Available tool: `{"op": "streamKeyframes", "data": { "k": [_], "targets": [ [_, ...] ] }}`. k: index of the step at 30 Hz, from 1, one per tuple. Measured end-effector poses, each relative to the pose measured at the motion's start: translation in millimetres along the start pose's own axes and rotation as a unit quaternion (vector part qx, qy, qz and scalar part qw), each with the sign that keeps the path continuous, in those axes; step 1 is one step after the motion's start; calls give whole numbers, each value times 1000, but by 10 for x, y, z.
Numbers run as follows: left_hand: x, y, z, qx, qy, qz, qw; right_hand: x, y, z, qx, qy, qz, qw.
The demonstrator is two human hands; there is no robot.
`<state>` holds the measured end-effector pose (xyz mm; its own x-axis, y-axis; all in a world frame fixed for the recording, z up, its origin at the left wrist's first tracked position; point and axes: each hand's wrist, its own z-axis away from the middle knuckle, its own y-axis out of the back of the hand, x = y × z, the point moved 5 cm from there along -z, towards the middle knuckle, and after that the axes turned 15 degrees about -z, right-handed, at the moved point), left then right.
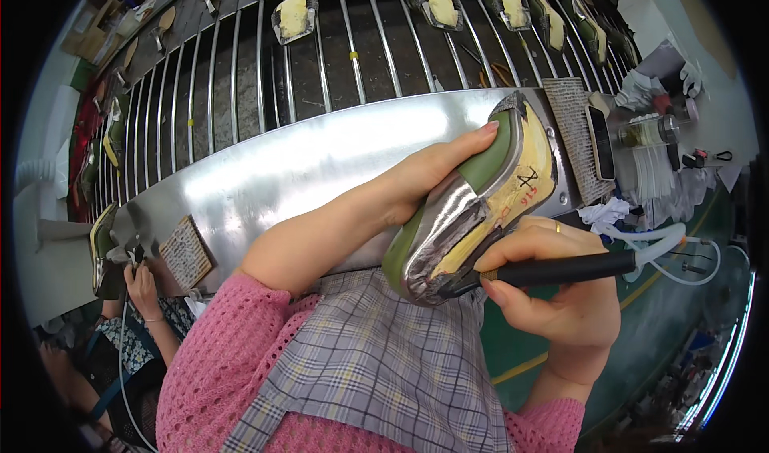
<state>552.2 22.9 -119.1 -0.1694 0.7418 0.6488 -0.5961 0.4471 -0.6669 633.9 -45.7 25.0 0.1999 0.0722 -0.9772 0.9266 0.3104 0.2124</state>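
Observation:
A green and silver shoe upper on its last is tilted with its yellowish sole side toward me, over the near edge of the metal table. My left hand is wrapped round its green side, the thumb lying along the edge near the far end; the other fingers are hidden behind it. In my right hand is a black pen-shaped hand tool, gripped between thumb and fingers. Its tip meets the dark, gathered lining at the near end of the shoe; the exact contact is hard to see. From its back end a pale hose curves away to the right.
Beyond the shiny metal table runs a rack of metal rods carrying several similar shoes. Textured pads lie at both ends of the table. A phone and a jar stand right. A co-worker's hand works at left.

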Motion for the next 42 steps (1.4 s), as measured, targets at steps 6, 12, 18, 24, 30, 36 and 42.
{"op": "streamKeyframes", "data": {
  "k": [6, 12, 18, 24, 30, 36, 42],
  "targets": [
    [-150, -93, 13, -18, 58, -12, 998, -3, 68, -105, -50, 22, 21, 998],
    [-174, -160, 42, 20, 83, 11, 996, -32, 224, -142, -16, 2, 104, 994],
    [-190, -83, -41, -14, 60, 19, 998, -156, 435, 6, 123, 111, 222, 961],
    [18, -108, -21, 15, 10, 45, 999, 3, 397, 283, 160, 176, 189, 953],
    [1, -13, -67, -3, -40, -39, 998, 305, 757, 194, 273, 81, -145, 948],
    [35, 91, -57, -95, -132, -135, 977, 349, 903, 102, 295, 216, 69, 928],
    [-35, 247, -133, 25, -67, -71, 995, 293, 699, 308, 159, 245, 62, 954]
  ]
}}
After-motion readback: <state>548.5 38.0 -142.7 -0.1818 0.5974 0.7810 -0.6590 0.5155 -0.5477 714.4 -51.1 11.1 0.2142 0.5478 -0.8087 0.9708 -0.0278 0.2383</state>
